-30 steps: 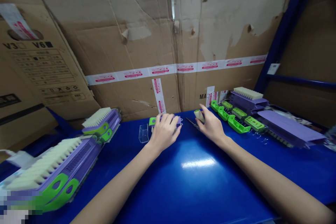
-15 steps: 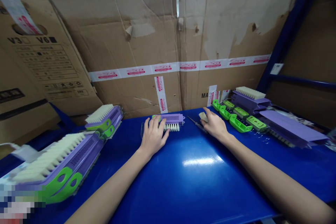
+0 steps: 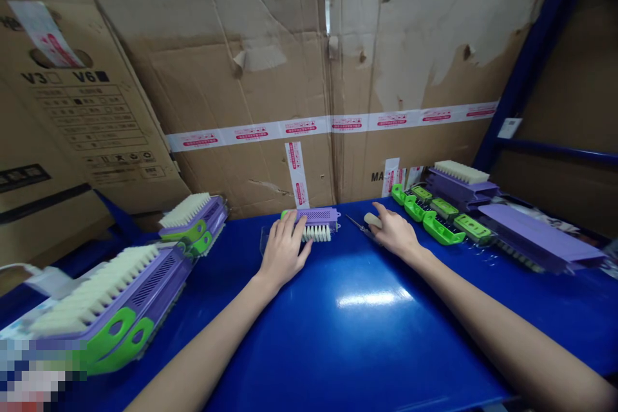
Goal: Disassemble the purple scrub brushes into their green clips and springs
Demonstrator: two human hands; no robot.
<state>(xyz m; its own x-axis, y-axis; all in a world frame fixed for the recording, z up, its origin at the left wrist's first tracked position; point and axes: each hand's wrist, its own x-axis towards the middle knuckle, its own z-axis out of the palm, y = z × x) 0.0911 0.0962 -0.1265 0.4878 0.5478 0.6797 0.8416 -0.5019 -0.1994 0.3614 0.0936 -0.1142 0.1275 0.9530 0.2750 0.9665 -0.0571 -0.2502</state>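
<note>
A small purple brush (image 3: 318, 215) with white bristles and a green end lies near the back of the blue table. My left hand (image 3: 284, 251) is curled over its left end, fingers on top and thumb by the bristles. A clear plastic edge (image 3: 263, 239) shows just left of that hand. Farther right, my right hand (image 3: 393, 232) has a small rounded cream-coloured piece (image 3: 373, 219) at its thumb side, the index finger stretched above it. Its kind is unclear. A thin pointed metal tool (image 3: 357, 223) lies beside and partly under this hand, its rear end hidden.
Purple-and-green brushes (image 3: 130, 290) are lined up at the left, by a white plug (image 3: 51, 281). At the right are green plastic parts (image 3: 441, 228), green-framed blocks (image 3: 472, 227) and purple housings (image 3: 535, 232). Cardboard (image 3: 241, 90) walls the back; a blue post (image 3: 524, 51) stands right.
The right hand has shifted very slightly, and the cream piece appears turned a little. The left hand stays on the brush. The view has drifted slightly.
</note>
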